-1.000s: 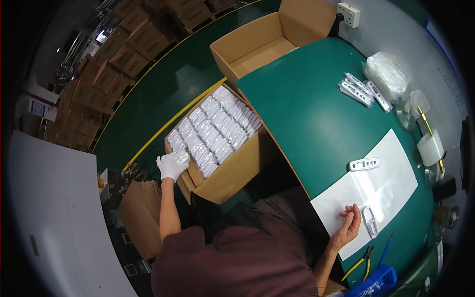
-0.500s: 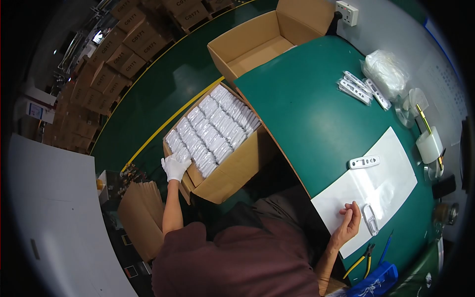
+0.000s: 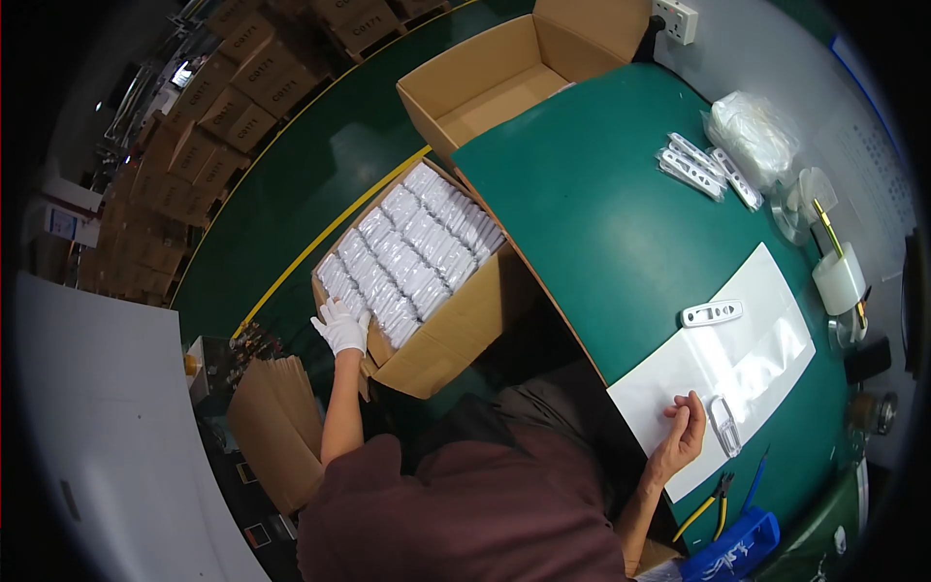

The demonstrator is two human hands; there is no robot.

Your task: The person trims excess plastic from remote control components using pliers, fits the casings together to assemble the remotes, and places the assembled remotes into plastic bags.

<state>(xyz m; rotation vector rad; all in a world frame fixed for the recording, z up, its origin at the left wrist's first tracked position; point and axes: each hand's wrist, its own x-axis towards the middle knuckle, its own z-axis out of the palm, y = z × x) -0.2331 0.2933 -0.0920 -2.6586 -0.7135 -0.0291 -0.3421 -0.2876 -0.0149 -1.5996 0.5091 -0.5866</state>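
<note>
My left hand (image 3: 343, 329), in a white glove, lies at the near left corner of a cardboard box (image 3: 456, 325). Its fingers are spread beside and partly over the rows of white plastic-wrapped packets (image 3: 412, 247) that fill the box; no packet shows in its grasp. Bare and loosely curled, my right hand (image 3: 683, 435) rests at the edge of a white sheet (image 3: 650, 388), with nothing visible in it. Just right of its fingers lies a white-and-clear casing part (image 3: 724, 427). Farther up on the sheet is a white device with buttons and a small window (image 3: 712, 313).
Wrapped white devices (image 3: 691, 171) and a clear plastic bag bundle (image 3: 752, 136) lie at the back of the green table (image 3: 562, 213). Yellow-handled pliers (image 3: 706, 506) and a blue tray (image 3: 737, 548) sit near its front. An open carton (image 3: 485, 92) stands beyond; folded cardboard (image 3: 276, 427) is at left.
The view has shifted slightly. My left hand has drawn back a little from the packets, and its fingers are more spread. My right hand stays in the same place.
</note>
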